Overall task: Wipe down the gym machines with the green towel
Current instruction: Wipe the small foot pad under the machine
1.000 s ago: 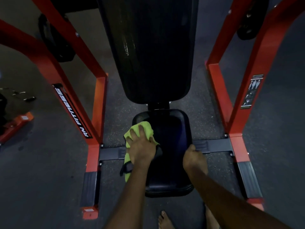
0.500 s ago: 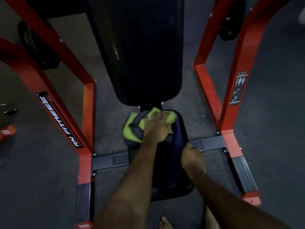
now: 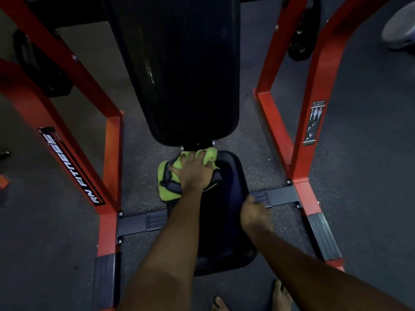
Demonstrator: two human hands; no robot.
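Note:
The green towel [image 3: 165,179], with a dark trim, lies bunched on the far left corner of the black seat pad [image 3: 224,223]. My left hand [image 3: 195,173] presses down on it with fingers spread, just below the tall black backrest [image 3: 179,75]. My right hand [image 3: 254,215] grips the seat's right edge, fingers curled over the rim. Both forearms reach in from the bottom of the view.
Red frame uprights flank the bench, one on the left [image 3: 112,158] and one on the right [image 3: 314,90]. Dark foot bars [image 3: 139,223] run across the floor. Weight plates [image 3: 303,32] hang at the back right. My bare feet [image 3: 281,295] stand on the rubber floor.
My left hand has pushed the towel from the seat's left edge up toward the far corner under the backrest. My right hand has stayed on the seat's right edge.

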